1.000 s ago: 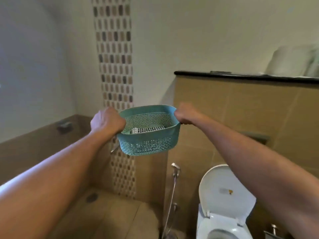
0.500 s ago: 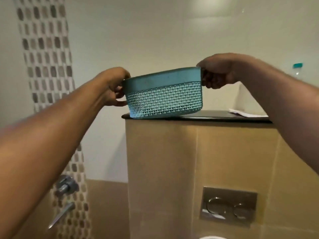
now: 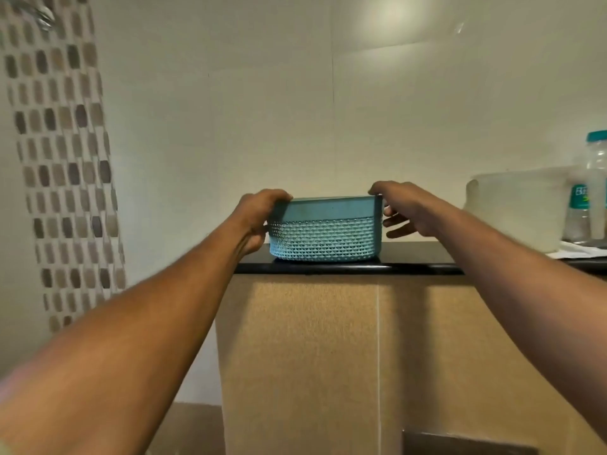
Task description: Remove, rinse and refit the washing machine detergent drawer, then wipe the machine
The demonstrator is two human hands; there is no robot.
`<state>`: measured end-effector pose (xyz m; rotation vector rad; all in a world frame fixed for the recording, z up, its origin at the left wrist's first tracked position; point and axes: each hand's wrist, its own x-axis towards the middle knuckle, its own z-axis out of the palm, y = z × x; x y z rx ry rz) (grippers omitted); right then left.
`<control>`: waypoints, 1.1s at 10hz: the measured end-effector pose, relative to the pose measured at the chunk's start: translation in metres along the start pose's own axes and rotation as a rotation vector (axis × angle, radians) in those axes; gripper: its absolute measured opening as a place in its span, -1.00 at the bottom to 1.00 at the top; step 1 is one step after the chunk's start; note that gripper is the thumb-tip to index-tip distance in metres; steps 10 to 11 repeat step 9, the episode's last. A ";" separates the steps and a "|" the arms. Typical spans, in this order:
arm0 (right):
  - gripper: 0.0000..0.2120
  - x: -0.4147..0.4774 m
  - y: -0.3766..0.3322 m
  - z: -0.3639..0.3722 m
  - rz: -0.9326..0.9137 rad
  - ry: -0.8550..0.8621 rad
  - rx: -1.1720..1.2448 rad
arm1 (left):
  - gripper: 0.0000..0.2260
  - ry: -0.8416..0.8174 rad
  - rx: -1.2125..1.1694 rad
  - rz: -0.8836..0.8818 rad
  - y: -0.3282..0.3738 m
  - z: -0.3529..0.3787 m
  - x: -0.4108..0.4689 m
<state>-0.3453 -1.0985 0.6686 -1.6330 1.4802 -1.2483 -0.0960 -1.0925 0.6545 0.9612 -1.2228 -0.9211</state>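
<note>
Teal basket (image 3: 323,228) rests upright on the black ledge (image 3: 410,262), near its left end. Left hand (image 3: 254,220) clasps the basket's left rim; right hand (image 3: 405,210) touches the right rim, lower fingers spread loose.

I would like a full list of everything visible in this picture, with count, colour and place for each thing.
basket: one, teal, perforated lower wall, sitting on the ledge near its left end
ledge: one, black top, on a tan tiled half wall
tub: one, translucent white, on the ledge at the right
jar: one, clear with teal lid, at the far right, partly behind the tub
paper: white, flat on the ledge under the tub; count unclear
mosaic strip: one, brown and grey tiles, on the cream wall at the left
left hand: one, gripping the basket's left end
right hand: one, at the basket's right end, fingers loosely spread
</note>
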 end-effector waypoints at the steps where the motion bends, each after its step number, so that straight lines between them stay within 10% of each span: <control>1: -0.46 -0.001 0.009 0.007 -0.050 -0.045 0.030 | -0.72 -0.028 -0.022 0.011 -0.010 -0.004 0.004; 2: 0.05 0.000 0.019 0.020 -0.077 -0.085 -0.007 | -0.53 -0.011 -0.011 0.002 -0.019 -0.001 0.007; 5: 0.03 0.010 0.058 0.059 -0.312 0.256 -0.297 | -0.52 0.087 0.068 0.077 -0.041 0.015 0.020; 11: -0.03 -0.011 0.061 0.062 -0.380 0.421 -0.380 | -0.14 0.141 0.551 0.164 -0.060 0.010 -0.023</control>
